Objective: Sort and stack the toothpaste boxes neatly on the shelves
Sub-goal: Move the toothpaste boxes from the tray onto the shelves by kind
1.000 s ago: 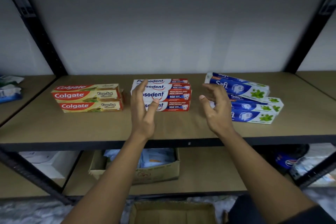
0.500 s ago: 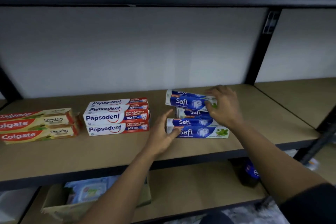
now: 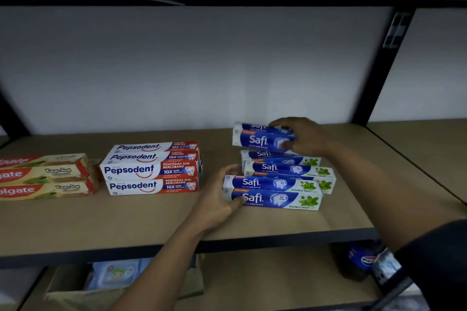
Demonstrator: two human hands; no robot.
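Head view, right hand [image 3: 307, 137]: I grip the top Safi box [image 3: 255, 139].
Left hand [image 3: 217, 203]: I clasp the front Safi pair [image 3: 278, 190] at its left end.

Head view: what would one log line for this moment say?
right hand grips top blue-and-white cardboard Safi box | left hand holds front Safi pair on tan shelf | red-white Pepsodent stack untouched

Lettering names the Colgate boxes [image 3: 48, 175], the Pepsodent boxes [image 3: 151, 169] marked "10X GIGI", and the Safi boxes [image 3: 275, 190] marked "DOUBLE MINT".
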